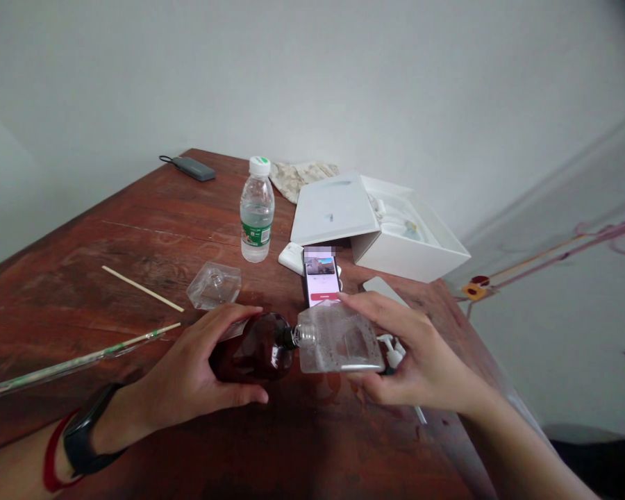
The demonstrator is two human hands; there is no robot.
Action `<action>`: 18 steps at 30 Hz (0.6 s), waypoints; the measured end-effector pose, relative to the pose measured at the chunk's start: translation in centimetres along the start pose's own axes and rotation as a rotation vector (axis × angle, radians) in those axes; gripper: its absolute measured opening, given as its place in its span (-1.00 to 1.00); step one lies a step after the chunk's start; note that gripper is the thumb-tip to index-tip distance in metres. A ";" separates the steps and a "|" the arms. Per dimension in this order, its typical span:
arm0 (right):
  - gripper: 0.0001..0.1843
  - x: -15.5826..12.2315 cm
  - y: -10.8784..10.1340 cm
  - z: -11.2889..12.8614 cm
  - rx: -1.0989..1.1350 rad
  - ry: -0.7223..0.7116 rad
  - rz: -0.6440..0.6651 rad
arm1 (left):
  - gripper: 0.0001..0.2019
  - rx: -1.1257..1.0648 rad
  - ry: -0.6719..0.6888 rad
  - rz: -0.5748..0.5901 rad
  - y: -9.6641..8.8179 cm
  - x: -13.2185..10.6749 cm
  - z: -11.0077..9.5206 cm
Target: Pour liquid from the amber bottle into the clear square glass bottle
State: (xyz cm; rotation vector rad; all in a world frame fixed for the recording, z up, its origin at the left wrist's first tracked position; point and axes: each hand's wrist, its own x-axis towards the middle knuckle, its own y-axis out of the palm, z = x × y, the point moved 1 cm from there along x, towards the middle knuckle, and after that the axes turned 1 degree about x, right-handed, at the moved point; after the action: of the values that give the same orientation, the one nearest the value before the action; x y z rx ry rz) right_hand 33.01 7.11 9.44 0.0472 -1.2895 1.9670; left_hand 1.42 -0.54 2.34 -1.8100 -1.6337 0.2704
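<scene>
My left hand is wrapped around a dark brown bottle, tipped onto its side with its neck pointing right. The neck meets the mouth of a clear plastic bottle, also lying sideways, which my right hand grips from the right. Droplets or bubbles cling inside the clear bottle. A white pump head shows just behind my right fingers, partly hidden. Beyond my left hand sits another clear angular bottle.
A water bottle stands upright behind. Near it are a phone with a lit screen, an open white box, a patterned cloth and a grey device. Wooden sticks lie on the left of the wooden table.
</scene>
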 end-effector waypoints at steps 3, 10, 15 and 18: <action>-0.13 -0.1 -0.1 0.1 -0.016 0.003 0.005 | -0.13 0.003 0.008 -0.005 0.0 0.0 0.0; -0.16 0.1 -0.3 0.5 -0.030 -0.022 0.011 | -0.14 -0.002 0.014 0.010 0.0 0.1 0.0; -0.14 0.0 -0.4 0.5 -0.045 -0.040 0.009 | -0.13 0.008 0.019 0.011 0.0 0.1 0.1; -0.15 0.0 -0.5 0.5 -0.053 -0.042 0.016 | -0.14 -0.001 0.034 0.012 0.0 0.1 0.0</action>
State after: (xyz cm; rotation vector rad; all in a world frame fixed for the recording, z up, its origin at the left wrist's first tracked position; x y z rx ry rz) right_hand 33.13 6.75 10.04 0.0524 -1.3721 1.9536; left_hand 1.42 -0.42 2.35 -1.8161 -1.6002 0.2435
